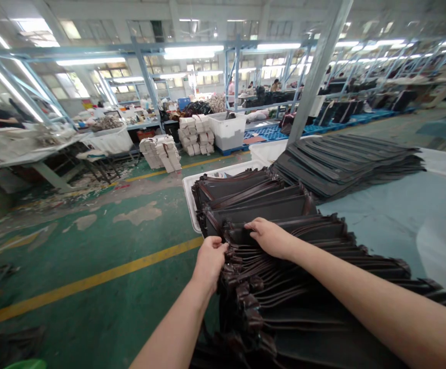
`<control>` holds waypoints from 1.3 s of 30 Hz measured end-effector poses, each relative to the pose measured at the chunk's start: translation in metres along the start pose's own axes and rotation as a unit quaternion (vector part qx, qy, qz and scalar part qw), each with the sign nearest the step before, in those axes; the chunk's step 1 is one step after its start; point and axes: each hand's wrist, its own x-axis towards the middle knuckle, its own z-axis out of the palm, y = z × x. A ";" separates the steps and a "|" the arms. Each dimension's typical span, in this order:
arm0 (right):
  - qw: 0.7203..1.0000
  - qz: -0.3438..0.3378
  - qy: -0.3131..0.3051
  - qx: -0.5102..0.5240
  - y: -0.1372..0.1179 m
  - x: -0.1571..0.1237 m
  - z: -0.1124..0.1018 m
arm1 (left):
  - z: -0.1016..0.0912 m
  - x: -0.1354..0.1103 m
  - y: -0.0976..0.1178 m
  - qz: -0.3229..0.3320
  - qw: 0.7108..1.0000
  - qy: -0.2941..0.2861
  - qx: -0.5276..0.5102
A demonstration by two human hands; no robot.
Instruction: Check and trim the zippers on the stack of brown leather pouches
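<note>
A long row of dark brown-black flat panels (277, 287), leather-like with folded, bunched corners, lies overlapped in front of me. At the row's left edge, my left hand (208, 260) has its thumb and fingers pinched at the bunched corner of a panel. My right hand (269, 237) lies farther right over the row, fingers curled down at a panel's upper edge. Its fingertips are partly hidden among the panels, and I cannot make out exactly what they grip. Just beyond both hands, more panels (254, 207) lean in the same row.
A fanned stack of flat dark sheets (346, 161) lies behind on the pale blue surface (396, 210). White tub rims (187, 197) show under the panels. A grey post (317, 77) rises behind. Bundled pale pieces (196, 134) and a white bin (228, 128) stand across the green floor (103, 261).
</note>
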 end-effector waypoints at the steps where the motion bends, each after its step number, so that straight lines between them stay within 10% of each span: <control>1: 1.000 -0.005 0.001 -0.007 0.001 0.001 0.001 | -0.001 -0.001 -0.001 -0.003 1.000 0.002 0.000; 16: 0.994 -0.030 -0.029 -0.105 -0.005 0.000 -0.004 | -0.009 -0.015 0.012 0.041 0.994 -0.063 0.079; 24: 0.982 -0.132 -0.115 0.064 -0.011 -0.014 -0.014 | -0.008 -0.022 0.026 0.109 0.983 -0.049 0.141; 34: 0.993 -0.076 -0.086 0.042 -0.017 -0.011 -0.013 | -0.009 -0.014 0.032 -0.062 0.967 -0.241 -0.051; 39: 0.994 -0.075 -0.077 0.007 -0.021 -0.015 -0.012 | 0.005 0.004 0.036 -0.149 0.971 -0.157 -0.101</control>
